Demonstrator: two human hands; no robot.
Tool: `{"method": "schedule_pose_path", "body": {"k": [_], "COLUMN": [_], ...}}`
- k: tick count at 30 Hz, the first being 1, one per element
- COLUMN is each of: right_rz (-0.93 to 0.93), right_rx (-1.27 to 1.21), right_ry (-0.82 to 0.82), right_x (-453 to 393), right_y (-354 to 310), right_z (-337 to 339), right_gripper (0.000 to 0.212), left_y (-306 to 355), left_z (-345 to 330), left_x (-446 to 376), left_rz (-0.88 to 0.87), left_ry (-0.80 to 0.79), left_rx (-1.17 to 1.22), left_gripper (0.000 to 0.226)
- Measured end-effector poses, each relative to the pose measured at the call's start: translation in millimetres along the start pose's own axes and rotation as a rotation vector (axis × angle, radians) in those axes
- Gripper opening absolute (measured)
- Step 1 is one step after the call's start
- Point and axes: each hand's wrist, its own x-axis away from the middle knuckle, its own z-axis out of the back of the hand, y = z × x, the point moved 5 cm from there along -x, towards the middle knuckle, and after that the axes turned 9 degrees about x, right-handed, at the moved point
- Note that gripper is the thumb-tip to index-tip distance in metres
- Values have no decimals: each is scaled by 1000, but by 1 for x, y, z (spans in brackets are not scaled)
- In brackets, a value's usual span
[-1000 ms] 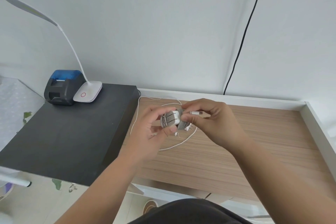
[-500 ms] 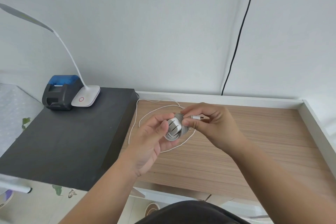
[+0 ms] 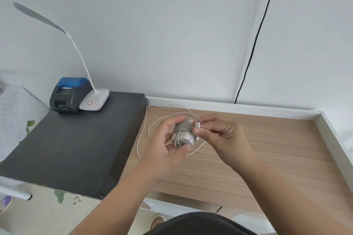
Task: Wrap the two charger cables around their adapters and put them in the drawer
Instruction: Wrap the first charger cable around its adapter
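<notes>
My left hand (image 3: 164,145) grips a white charger adapter (image 3: 184,136) with its grey cable wound around it in several turns. My right hand (image 3: 219,133) pinches the cable's plug end (image 3: 198,124) against the top right of the bundle. Both hands hover above the wooden desk (image 3: 267,150). A second, thin white cable (image 3: 145,131) lies loose in loops on the desk beneath and to the left of my hands; its adapter is hidden from view. No drawer can be seen.
A black raised platform (image 3: 72,143) takes up the left side and carries a small black and blue printer (image 3: 68,94) and a white desk lamp (image 3: 95,99). A white raised rim (image 3: 328,131) borders the desk at the back and right. A black wire (image 3: 254,44) runs down the wall.
The bundle has been turned in my left hand so a rounded white face shows. My right hand brought the plug end from pointing sideways to upright against the wraps.
</notes>
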Motion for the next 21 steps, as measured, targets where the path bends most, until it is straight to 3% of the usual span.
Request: {"method": "schedule_pose_path", "body": {"k": [4,9,15,21], "right_rz": [50,-36,-155,-147], "right_rx": [113,-2,-170,-75], "right_ry": [46,59,99,74], "right_x": [3,4,6,8], "right_y": [-9,-12,-15,-23], "right_z": [-3,-6,-4,1], "right_gripper": [10,7,12,10], "left_y": [6,-6,-5,-3], "left_z": [6,9,8,8], "left_x": [1,3,8,15], "left_rz": [-90,38,17,1], "left_ry": [56,61,-12,-28], "left_rx": [-89,-24,0,-24], "left_gripper": [58,64,61,53]}}
